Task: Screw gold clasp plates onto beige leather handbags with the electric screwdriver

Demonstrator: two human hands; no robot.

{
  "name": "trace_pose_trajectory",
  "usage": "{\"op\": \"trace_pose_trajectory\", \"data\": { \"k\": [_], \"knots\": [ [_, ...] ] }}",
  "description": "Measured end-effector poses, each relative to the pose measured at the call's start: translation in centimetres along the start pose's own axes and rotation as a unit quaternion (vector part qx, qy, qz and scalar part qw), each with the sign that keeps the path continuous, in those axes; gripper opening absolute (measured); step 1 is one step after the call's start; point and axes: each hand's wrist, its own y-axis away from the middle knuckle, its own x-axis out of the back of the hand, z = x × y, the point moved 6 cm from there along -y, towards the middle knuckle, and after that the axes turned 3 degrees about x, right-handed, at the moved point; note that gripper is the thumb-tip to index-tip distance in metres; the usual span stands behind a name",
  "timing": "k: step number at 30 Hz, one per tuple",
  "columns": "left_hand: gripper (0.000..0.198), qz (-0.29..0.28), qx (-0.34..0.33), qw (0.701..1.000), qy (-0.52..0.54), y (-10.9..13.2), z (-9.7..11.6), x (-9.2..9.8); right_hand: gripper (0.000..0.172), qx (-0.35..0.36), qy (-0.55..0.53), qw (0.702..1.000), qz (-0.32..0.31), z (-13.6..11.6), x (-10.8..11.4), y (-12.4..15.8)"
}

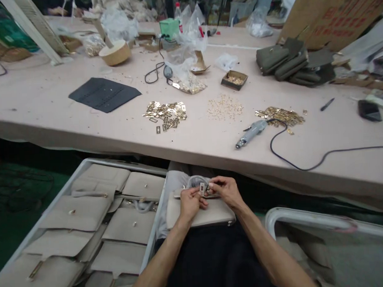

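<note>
Long pale pink worktable (50,111); green floor (19,197) left; cardboard sheet (335,14) leaning far right; dim background.

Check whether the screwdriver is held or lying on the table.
Lying on the table: the screwdriver rests on its side there, while the left hand and right hand are on the bag.

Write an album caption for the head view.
Left hand and right hand hold a small metal plate against a beige bag on the lap.

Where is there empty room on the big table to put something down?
Bare table left of the dark mat, and along the near edge between the gold plates and the screwdriver. The far side is crowded with plastic bags; wallets pile up right.
</note>
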Motion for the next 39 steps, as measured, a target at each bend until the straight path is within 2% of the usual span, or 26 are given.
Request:
{"op": "trace_pose_trajectory", "data": {
  "k": [3, 7, 16, 28, 39],
  "knots": [
    [0.058, -0.013, 0.006, 1.000, -0.003, -0.1, -0.2, -0.2, 0.032, -0.041, -0.033, 0.999, 0.006, 1.3, -0.7, 0.2],
    [0.057, -0.021, 0.007, 1.000, 0.001, 0.3, -0.1, -0.3, 0.034, -0.071, -0.042, 0.997, -0.009, 2.2, -1.5, 0.2],
    [0.053, -0.035, 0.001, 0.999, 0.004, 0.7, 0.3, -0.3, 0.027, -0.015, 0.028, 1.000, 0.000, 1.8, -1.8, -0.6],
    [0.060, -0.044, 0.011, 0.999, -0.003, 0.6, 0.1, -0.3, 0.037, -0.067, -0.046, 0.997, 0.012, 2.7, -2.0, -0.8],
    [0.055, -0.053, 0.004, 0.999, -0.012, 0.2, -0.6, -0.1, 0.036, -0.063, -0.024, 0.997, 0.024, 3.0, -2.1, -0.9]
  ]
}}
